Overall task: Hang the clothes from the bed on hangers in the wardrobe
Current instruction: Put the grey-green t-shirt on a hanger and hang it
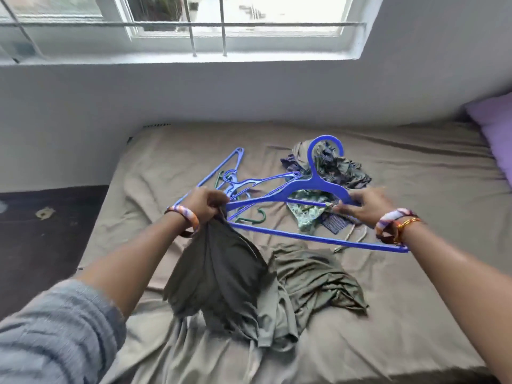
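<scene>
My left hand [205,203] grips the top of an olive-green garment [221,275] together with the left end of a blue plastic hanger [313,187]. The garment hangs down from that hand and spreads onto the bed [415,286]. My right hand [365,203] holds the hanger's right shoulder, fingers curled over it. The hanger is lifted above the bed, hook pointing up and away from me. More clothes lie behind it: a patterned green piece [307,214] and a crumpled pile [332,164].
Spare blue and green hangers [235,184] lie in a loose heap on the tan sheet, left of the pile. A purple pillow [493,134] sits at the far right. A barred window [194,26] fills the wall behind; dark floor [41,231] lies left of the bed.
</scene>
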Motion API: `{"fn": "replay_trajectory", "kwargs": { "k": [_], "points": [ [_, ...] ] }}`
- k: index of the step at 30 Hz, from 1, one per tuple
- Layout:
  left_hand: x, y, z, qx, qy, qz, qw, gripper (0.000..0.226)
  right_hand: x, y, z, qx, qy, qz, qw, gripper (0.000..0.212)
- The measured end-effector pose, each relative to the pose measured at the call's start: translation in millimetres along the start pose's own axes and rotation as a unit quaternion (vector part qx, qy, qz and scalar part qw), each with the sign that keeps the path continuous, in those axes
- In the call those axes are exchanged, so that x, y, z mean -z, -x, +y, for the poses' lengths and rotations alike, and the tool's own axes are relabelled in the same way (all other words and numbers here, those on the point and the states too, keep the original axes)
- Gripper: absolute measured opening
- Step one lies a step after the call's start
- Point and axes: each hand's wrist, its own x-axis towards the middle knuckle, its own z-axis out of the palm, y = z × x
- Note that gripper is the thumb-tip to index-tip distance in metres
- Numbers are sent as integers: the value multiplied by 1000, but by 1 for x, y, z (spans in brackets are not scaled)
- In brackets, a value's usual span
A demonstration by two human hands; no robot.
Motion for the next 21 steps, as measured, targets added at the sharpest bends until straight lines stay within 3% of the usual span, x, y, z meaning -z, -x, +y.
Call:
{"fn": "replay_trajectory", "kwargs": {
  "k": [2, 4, 7, 10, 14, 18, 21],
  "points": [
    [3, 12, 26, -18, -97, 101, 990, 28, 10, 33, 22, 18, -102, 28, 994, 24],
    [6, 28, 56, -3, -302, 138, 943, 27, 22, 62, 45, 17, -126, 70, 989, 28],
    [3, 47, 89, -9, -550, 74, 832, 32, 39, 97, 75, 32, -115, 114, 986, 24],
    [7, 57, 110, 33, -632, 40, 773, 34, 50, 128, 88, 62, -136, 162, 975, 25],
    [17, 67, 141, 88, -616, -18, 783, 38, 58, 152, 90, 83, -163, 210, 960, 34],
    [16, 63, 188, 32, -560, -116, 819, 40, 64, 163, 77, 126, -176, 216, 952, 30],
    [10, 74, 236, -28, -512, -100, 853, 42, 72, 163, 60, 132, -143, 236, 952, 21]
  ]
}}
